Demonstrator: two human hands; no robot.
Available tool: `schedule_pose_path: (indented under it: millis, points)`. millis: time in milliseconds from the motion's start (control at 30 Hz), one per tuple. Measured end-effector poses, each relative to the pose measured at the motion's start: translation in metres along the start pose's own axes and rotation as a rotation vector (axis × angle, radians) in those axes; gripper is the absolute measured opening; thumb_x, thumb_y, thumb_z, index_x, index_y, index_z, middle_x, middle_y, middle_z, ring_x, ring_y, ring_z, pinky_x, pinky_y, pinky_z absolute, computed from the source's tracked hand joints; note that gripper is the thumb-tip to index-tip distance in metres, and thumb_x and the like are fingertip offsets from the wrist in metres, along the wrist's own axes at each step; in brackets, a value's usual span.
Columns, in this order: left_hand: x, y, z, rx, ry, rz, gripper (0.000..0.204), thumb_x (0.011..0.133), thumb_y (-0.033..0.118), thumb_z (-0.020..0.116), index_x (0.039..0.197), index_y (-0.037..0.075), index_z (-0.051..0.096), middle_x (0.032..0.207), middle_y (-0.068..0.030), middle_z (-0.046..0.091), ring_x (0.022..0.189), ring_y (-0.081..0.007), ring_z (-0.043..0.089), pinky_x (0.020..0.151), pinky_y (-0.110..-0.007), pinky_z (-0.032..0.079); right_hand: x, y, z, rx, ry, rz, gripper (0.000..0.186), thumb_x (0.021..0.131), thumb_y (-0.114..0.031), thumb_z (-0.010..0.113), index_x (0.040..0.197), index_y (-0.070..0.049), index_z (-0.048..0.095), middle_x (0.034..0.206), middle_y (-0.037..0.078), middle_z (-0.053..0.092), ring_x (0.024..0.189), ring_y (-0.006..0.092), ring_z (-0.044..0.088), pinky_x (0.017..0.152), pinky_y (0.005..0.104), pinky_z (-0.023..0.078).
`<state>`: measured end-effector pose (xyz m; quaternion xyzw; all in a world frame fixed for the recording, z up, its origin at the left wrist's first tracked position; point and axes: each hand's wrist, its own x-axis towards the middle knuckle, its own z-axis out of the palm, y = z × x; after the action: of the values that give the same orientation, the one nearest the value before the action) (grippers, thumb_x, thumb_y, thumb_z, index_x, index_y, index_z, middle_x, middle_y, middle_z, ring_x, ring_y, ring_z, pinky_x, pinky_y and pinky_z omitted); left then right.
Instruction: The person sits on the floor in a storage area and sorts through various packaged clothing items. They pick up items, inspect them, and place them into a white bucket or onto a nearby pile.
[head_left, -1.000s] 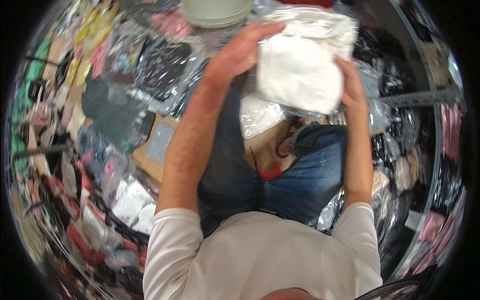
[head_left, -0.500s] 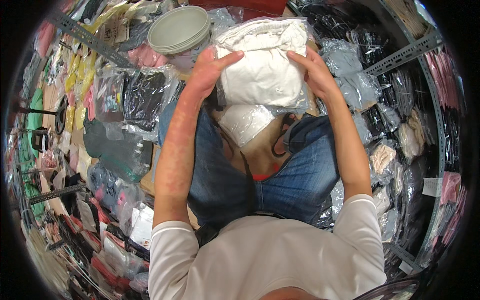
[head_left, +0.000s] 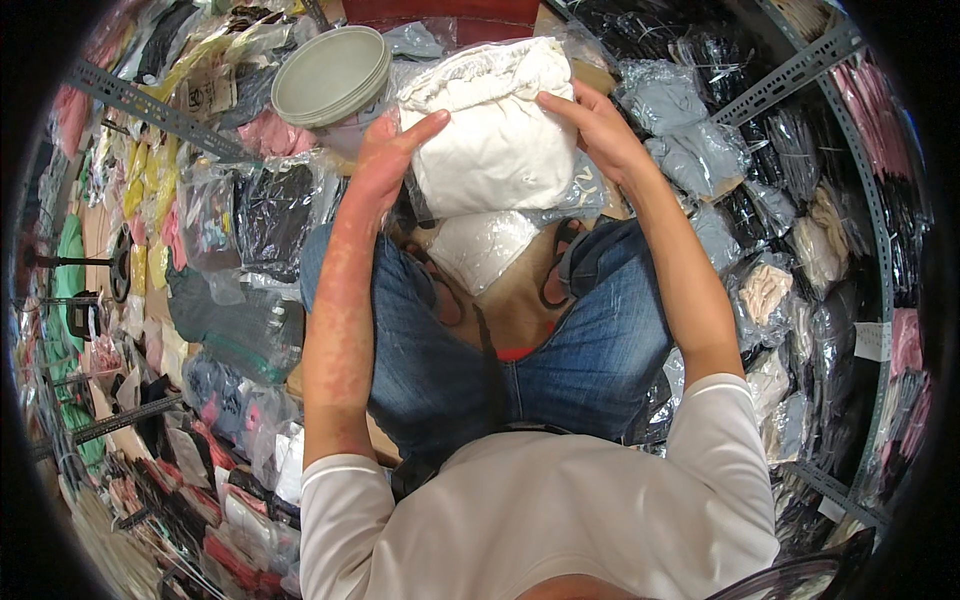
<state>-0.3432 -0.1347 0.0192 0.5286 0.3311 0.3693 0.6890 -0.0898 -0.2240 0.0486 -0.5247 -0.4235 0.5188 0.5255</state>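
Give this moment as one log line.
left hand: holds left side; right hand: holds right side; item: bagged white cloth; nearby: white packet

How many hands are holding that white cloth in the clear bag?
2. The left hand holds the left side of the bagged white cloth, and the right hand the right side. Some fingers are hidden behind it.

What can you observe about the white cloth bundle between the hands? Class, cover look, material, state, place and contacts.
The white cloth bundle is folded roughly rectangular, with a gathered band near its far edge and light wrinkles below. It looks soft and sits inside a shiny, clear plastic bag reaching past its lower right. It lies just beyond another white package. The left hand grips its left side, the right hand its right. Support underneath cannot be seen.
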Motion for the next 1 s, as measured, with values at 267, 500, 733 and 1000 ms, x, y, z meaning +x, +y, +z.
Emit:
schedule_pose_path:
  millis: [267,500,733,1000]
  points:
    - [0.001,-0.004,-0.004,-0.013,-0.049,0.071,0.051,0.082,0.004,0.071,0.129,-0.002,0.051,0.118,-0.0108,0.063,0.105,-0.0199,0.062,0.096,-0.035,0.048,0.001,0.002,0.0,-0.055,0.018,0.0,0.046,0.09,-0.03,0.07,0.127,-0.005,0.059,0.119,0.006,0.065,0.107,0.0155,0.06,0.093,0.0318,0.046]
    - [-0.001,-0.007,0.0,-0.049,0.077,0.114,0.062,0.084,-0.001,0.069,0.138,-0.002,0.04,0.126,-0.0129,0.059,0.109,-0.0211,0.061,0.096,-0.034,0.049,0.004,0.008,-0.002,-0.079,0.026,0.025,0.043,0.089,-0.027,0.071,0.12,0.001,0.06,0.114,0.009,0.067,0.102,0.0153,0.062,0.091,0.0297,0.047]
    - [-0.004,0.006,0.007,0.084,0.156,0.105,0.04,0.083,0.005,0.075,0.119,-0.005,0.06,0.108,-0.0112,0.068,0.093,-0.0153,0.066,0.083,-0.028,0.053,0.0,0.004,-0.002,-0.089,0.039,0.041,0.038,0.09,-0.029,0.069,0.12,-0.006,0.062,0.112,0.003,0.067,0.101,0.0127,0.061,0.089,0.0303,0.046]
    - [-0.004,0.0,0.001,0.043,0.145,0.071,0.044,0.082,0.01,0.077,0.119,-0.005,0.059,0.109,-0.0122,0.068,0.093,-0.017,0.066,0.084,-0.029,0.053,-0.002,0.005,-0.001,-0.082,0.047,0.043,0.039,0.089,-0.028,0.071,0.118,-0.004,0.063,0.111,0.006,0.067,0.099,0.0149,0.062,0.088,0.0307,0.047]
